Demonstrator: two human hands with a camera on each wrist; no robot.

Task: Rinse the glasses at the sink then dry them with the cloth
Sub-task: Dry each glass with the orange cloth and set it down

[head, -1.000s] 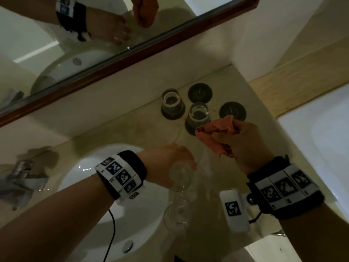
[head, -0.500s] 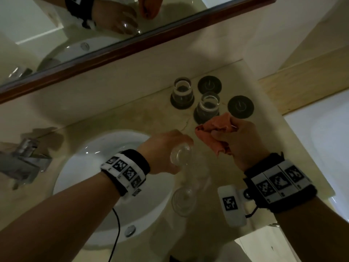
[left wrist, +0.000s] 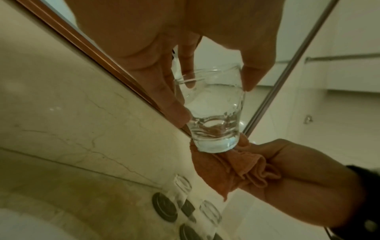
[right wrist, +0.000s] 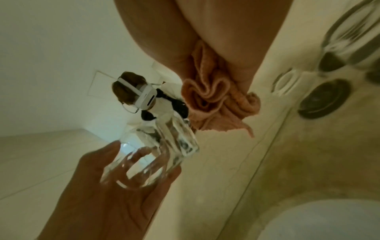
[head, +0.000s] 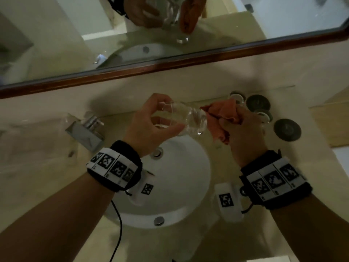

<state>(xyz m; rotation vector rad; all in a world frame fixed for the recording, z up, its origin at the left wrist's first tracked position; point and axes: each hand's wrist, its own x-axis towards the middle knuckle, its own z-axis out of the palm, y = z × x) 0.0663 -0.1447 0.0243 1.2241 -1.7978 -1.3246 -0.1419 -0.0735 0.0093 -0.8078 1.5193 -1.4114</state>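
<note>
While the sink point(head: 190, 195) sits low and close under both arms, the two hands are up above it. The left hand point(head: 151, 121) holds a glass point(head: 186, 118) with the thumb and fingers curled round its open end. The glass lies tipped on its side, with its thick bottom pointing at the cloth point(head: 221, 118). The right hand point(head: 243, 133) is closed round the bunched orange cloth. In the left wrist view the bottom of the glass point(left wrist: 213, 116) touches the cloth point(left wrist: 232, 170).

A second ago the left hand was lower, down by the edge of the sink, and the glass was apart from the cloth. Now the glass has come up and met it. The right hand kept its hold on the cloth all that time.

Farther back on the counter point(head: 56, 167), a silver tap point(head: 86, 132) stands left of the sink. On the right, past the cloth, are round dark mats point(head: 287, 129), and two more glasses point(left wrist: 209, 212) stand among them. A mirror point(head: 170, 35) with a brown frame hangs on the wall behind, and it shows the hands, the glass and the cloth.
</note>
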